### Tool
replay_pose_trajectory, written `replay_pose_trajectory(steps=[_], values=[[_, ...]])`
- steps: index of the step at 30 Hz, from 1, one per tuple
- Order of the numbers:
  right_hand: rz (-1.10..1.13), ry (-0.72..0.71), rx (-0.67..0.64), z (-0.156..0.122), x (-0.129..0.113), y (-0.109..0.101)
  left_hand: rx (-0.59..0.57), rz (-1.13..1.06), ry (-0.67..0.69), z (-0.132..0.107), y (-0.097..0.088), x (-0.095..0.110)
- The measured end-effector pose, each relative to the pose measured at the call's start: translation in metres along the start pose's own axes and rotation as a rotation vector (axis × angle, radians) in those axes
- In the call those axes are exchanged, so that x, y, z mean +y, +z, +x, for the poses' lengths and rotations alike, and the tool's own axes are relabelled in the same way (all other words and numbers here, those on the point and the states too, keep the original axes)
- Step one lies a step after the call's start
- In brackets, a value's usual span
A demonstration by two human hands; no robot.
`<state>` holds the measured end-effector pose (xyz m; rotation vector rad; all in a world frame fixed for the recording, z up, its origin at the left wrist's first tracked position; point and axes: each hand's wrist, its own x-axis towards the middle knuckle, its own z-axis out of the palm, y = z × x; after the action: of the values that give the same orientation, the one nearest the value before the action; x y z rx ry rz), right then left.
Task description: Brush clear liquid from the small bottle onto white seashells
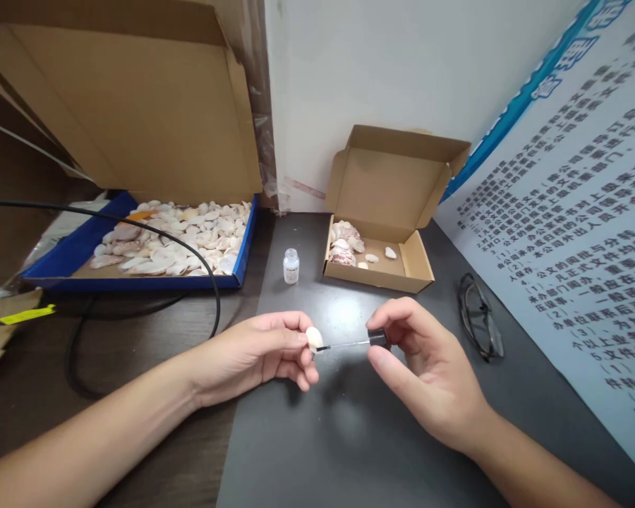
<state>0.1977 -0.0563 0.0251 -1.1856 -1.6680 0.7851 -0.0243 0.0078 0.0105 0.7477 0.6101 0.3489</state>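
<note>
Between the thumb and fingers of my left hand (pixel 275 349) is a small whitish seashell (pixel 314 338), held above the dark mat. My right hand (pixel 428 367) pinches the black cap of a brush applicator (pixel 377 337). Its thin clear stem points left, and the dark bristle tip meets the shell's lower edge. Behind the hands stands a small open glass bottle (pixel 291 267) with a white label. Farther back, a small open cardboard box (pixel 399 282) holds large ridged shells (pixel 343 243) on its left side and a few small white ones.
At the left, a blue-sided box (pixel 212 283) with its lid raised holds many white shells. A black cable (pixel 216 310) loops across its front and over the table. Folded glasses (pixel 479 317) lie at right, beside a leaning printed board (pixel 576 282). A white wall rises behind.
</note>
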Motion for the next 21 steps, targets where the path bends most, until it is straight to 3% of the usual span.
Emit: replay_pose_trajectory(steps=[21], values=[[-0.065, 0.0, 0.009, 0.0, 0.0008, -0.0012, 0.011, 0.085, -0.008, -0.0009, 0.0028, -0.0016]])
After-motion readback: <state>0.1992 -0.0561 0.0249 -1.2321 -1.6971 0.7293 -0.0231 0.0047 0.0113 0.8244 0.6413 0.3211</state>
